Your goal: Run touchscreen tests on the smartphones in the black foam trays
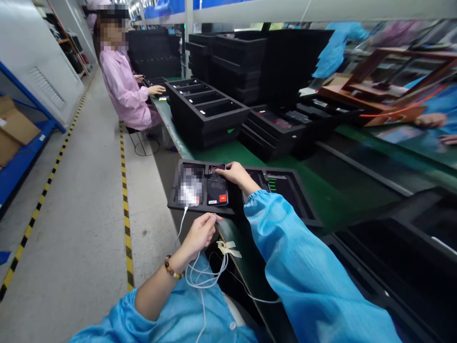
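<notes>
A black foam tray (314, 220) with phone compartments lies at the table edge. My right hand (238, 174) reaches over it and grips the upper end of a phone (216, 186), thumb on its dark screen; an orange-red patch shows lower on that screen. My left hand (200, 232) is pinched just in front of the tray, a small metallic tip showing at its fingertips. From under it hangs a loosely looped white cable (207, 287); the rest of what it holds is hidden. Left of the gripped phone, another phone (189, 186) with a blurred screen has a white plug in its lower end.
Behind the tray stand stacked black foam trays (209, 125), with more at the right (403, 233). Pale tape (228, 248) holds the cable at the table edge. A co-worker in pink (123, 90) sits farther along; blue sleeves show at far right. The floor has striped lines (124, 214).
</notes>
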